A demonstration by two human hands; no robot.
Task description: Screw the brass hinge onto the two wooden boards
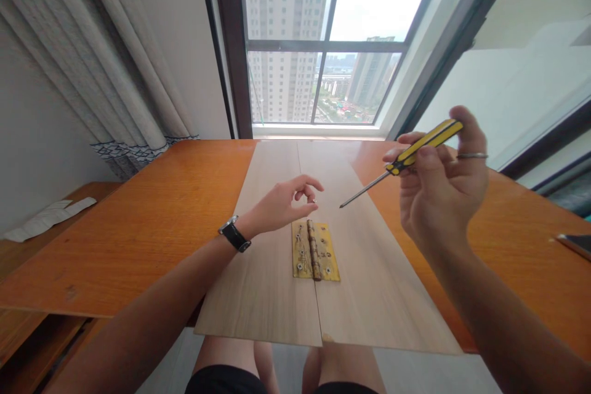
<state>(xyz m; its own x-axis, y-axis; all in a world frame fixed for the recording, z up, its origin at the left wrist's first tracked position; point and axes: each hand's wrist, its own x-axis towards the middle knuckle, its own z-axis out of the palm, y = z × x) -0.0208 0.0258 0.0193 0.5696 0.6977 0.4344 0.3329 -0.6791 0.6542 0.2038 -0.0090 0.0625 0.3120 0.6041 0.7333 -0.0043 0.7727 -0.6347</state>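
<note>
A brass butt hinge [315, 252] lies open across the seam between two pale wooden boards [258, 283] [373, 283], with several screws seated in its holes. Just above it, my left hand [279, 204] pinches a tiny metal piece, probably a screw [314, 201], between thumb and fingertip. My right hand [443, 191] is raised and grips a yellow-and-black screwdriver [423, 146] by the handle. Its thin shaft points left, and the tip hangs in the air above the right board. A black wristwatch [234, 234] circles my left wrist.
The boards rest on an orange wooden table [138, 240] and overhang its near edge above my knees. A dark phone or tablet [575, 245] lies at the right edge. A white paper [48, 220] lies on a lower shelf at left. Curtains and a window stand behind.
</note>
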